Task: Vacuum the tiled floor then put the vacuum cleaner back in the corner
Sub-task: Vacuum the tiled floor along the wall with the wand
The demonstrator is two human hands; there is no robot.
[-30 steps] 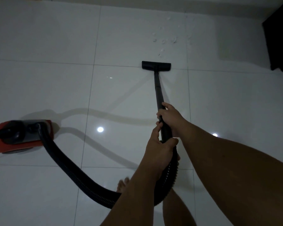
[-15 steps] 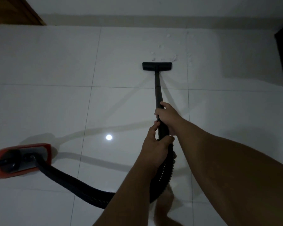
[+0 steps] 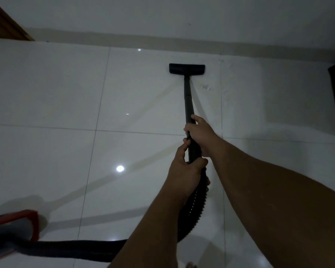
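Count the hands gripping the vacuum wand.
2. The right hand grips higher up the wand; the left hand grips lower, where the hose joins it. No others show.

Single view only, worn at head height, aimed forward and steeply down over both forearms. Wide-angle, with straight lines bowing toward the edges. Nearest the lens: the two-handed grip, left hand (image 3: 184,171) and right hand (image 3: 200,132) on the wand (image 3: 187,101), just right of centre. Beyond the grip, tiled floor (image 3: 56,89) running out to the wall (image 3: 162,14). No second view to share anything with.
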